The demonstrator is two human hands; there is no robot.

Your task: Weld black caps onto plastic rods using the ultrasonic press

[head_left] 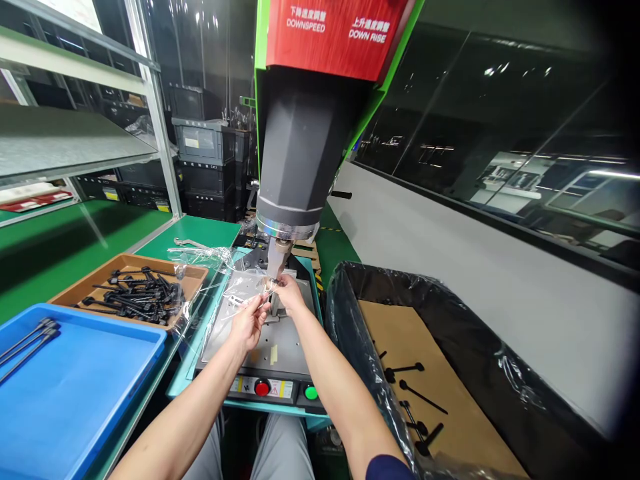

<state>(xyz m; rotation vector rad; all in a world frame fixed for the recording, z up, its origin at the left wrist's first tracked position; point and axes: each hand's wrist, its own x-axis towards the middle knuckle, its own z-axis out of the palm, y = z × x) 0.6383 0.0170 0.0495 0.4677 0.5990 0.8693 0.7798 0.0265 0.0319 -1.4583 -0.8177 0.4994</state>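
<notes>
Both hands meet under the tapered metal tip [278,257] of a press machine. My left hand [249,325] is closed in a pinch, just in front of the tip; what sits between its fingertips is too small to name. My right hand [290,295] has its fingers curled together at the small metal fixture [275,308] right below the tip, and what they grip is hidden. Thin clear plastic film [245,283] lies crumpled on the machine's metal base plate [287,343], beside and behind my left hand.
Left stand a brown tray [197,275] of black stemmed parts [143,297] and a blue tray [100,373] with several more. A plastic-lined bin [400,313] holds loose black parts on cardboard at right. Red [262,387] and green [311,393] buttons front the base. The machine head [305,140] hangs above.
</notes>
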